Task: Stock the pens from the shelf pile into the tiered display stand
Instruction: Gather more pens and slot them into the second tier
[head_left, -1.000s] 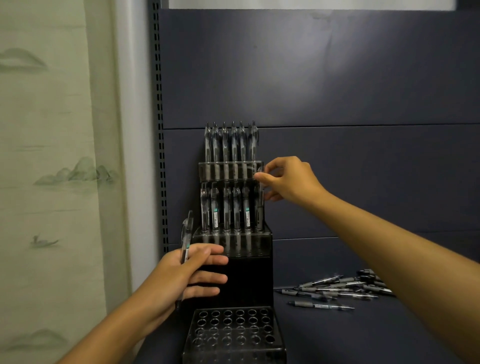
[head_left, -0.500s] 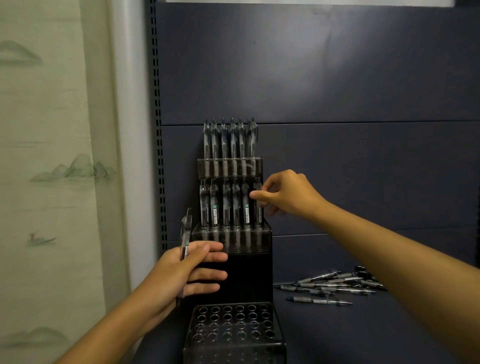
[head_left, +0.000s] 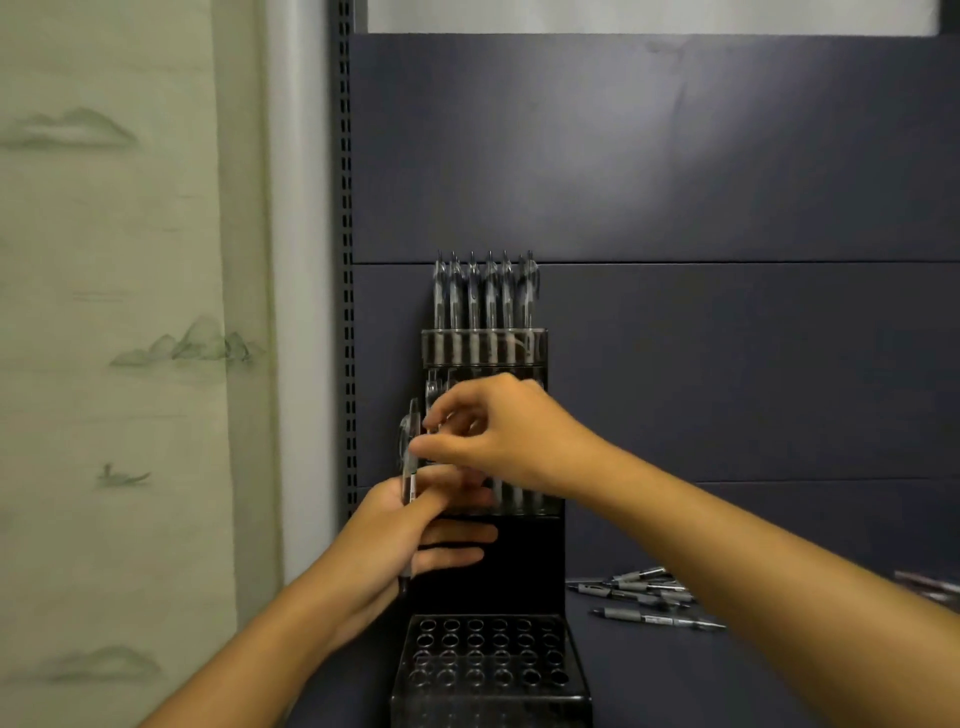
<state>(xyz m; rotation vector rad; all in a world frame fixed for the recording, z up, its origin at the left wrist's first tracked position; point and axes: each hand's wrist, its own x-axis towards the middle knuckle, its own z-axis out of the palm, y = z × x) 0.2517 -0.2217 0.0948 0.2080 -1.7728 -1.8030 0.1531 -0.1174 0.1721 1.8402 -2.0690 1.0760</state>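
A tiered display stand (head_left: 491, 551) is shown against the dark back panel (head_left: 675, 156) of a shelf unit. Its top tier is filled with a row of upright pens (head_left: 485, 291); the middle tier is largely hidden by the hands; the lowest tier (head_left: 488, 657) is seen with its grid of holes unfilled. One pen (head_left: 410, 457) is held upright just left of the stand — the left hand (head_left: 400, 535) is closed around its lower barrel, while the right hand (head_left: 498, 434) reaches across and its thumb and forefinger are pinched on the pen's upper part, beside the clip. The remaining pens (head_left: 644, 597) are seen loose on the shelf surface (head_left: 649, 686) — to the right of the stand, partly hidden by the right forearm. A wall hanging (head_left: 114, 338) with faint mountain motifs is visible at left.
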